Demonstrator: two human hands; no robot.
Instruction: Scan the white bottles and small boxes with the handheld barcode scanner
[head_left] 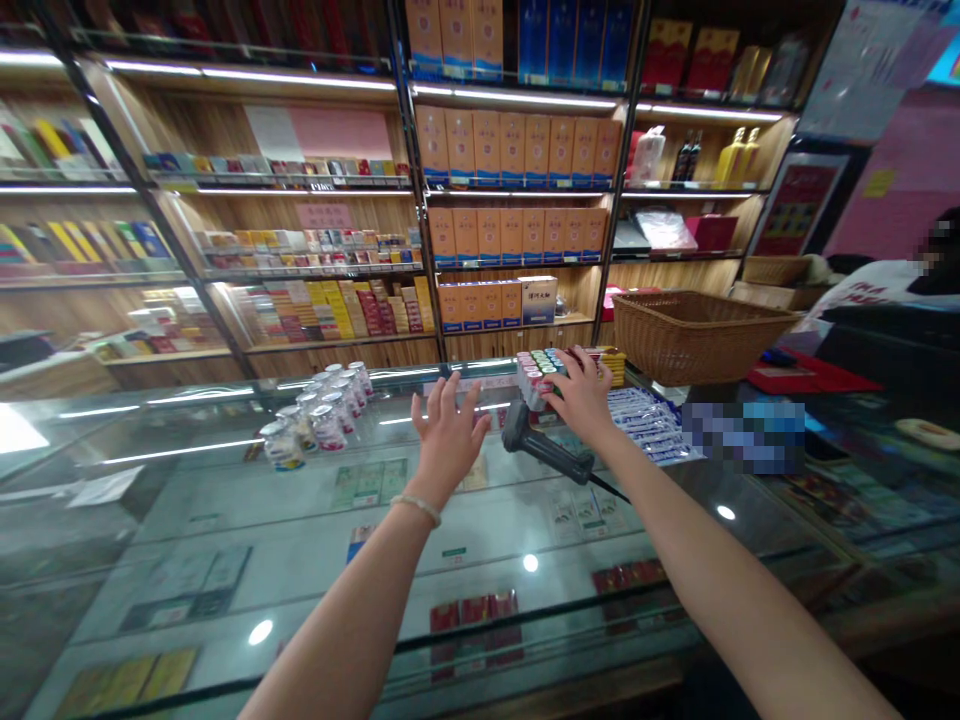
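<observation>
Over the glass counter, my left hand (448, 435) hovers with its fingers spread and nothing in it. My right hand (581, 398) rests on the right side of a block of small colourful packs (531, 375), fingers apart, touching their tops. Just below that block lies a black handheld scanner (551, 452), its cable running to the right under my right forearm. Small bottles with white lids (328, 425) stand in rows to the left of my left hand. Blue-and-white stick packs (646, 425) are spread to the right of my right wrist.
A wicker basket (694, 335) stands at the right rear, beside a red mat (814, 372). Yellow packs (615, 366) sit behind my right hand. Shelves of boxed goods line the wall. A person in a white shirt (870, 290) is at the far right. Goods lie beneath the glass.
</observation>
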